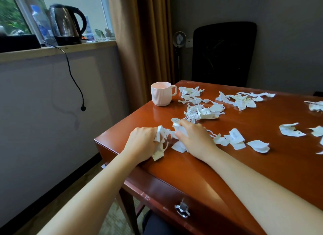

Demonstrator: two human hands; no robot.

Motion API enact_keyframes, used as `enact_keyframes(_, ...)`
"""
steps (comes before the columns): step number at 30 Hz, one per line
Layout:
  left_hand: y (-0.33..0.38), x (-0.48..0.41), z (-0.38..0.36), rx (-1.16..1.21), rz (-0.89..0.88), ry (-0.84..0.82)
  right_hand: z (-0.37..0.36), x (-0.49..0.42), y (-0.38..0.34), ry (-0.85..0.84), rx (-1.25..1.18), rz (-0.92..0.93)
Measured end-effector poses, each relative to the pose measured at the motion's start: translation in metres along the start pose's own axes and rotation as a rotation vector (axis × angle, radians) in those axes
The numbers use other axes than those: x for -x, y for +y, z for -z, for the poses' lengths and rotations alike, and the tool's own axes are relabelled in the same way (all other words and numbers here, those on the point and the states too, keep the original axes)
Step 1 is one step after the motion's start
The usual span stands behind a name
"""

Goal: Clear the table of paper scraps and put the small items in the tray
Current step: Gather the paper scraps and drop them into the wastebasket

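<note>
Left hand (142, 142) fingers closed on a bunch of paper scraps (161, 142), right hand (194, 138) fingers curled over more, pink mug (161, 96) beyond on the reddish surface (192, 164), contents unseen, loose scraps (236, 99) strewn past it.

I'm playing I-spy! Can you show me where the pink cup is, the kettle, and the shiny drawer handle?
Pink cup (161, 96), head view, on its ribbed side wall.
Kettle (63, 22), head view, on its steel body.
Drawer handle (182, 211), head view, on the metal pull at the drawer front.

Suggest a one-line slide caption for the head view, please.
Both hands, left and right, gather paper scraps on a red-brown table beside a pink mug.
</note>
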State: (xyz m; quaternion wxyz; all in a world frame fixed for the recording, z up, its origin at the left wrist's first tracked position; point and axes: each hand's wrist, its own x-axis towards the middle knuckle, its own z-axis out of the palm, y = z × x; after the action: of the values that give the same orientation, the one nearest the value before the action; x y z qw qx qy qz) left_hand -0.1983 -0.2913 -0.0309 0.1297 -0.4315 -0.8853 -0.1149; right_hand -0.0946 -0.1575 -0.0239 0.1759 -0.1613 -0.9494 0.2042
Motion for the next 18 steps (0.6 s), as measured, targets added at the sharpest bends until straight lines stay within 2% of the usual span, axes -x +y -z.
enact_keyframes(4,-0.001,0.0,0.001,0.102,0.101,0.017,0.006,0.0,0.009,0.08,-0.205,-0.127)
enact_keyframes(13,-0.011,-0.007,-0.003,0.661,0.432,0.165,0.016,0.002,0.005,0.345,-0.495,-0.181)
enact_keyframes(18,-0.013,-0.006,0.011,0.884,0.455,0.245,0.023,-0.001,0.0,0.384,-0.54,-0.158)
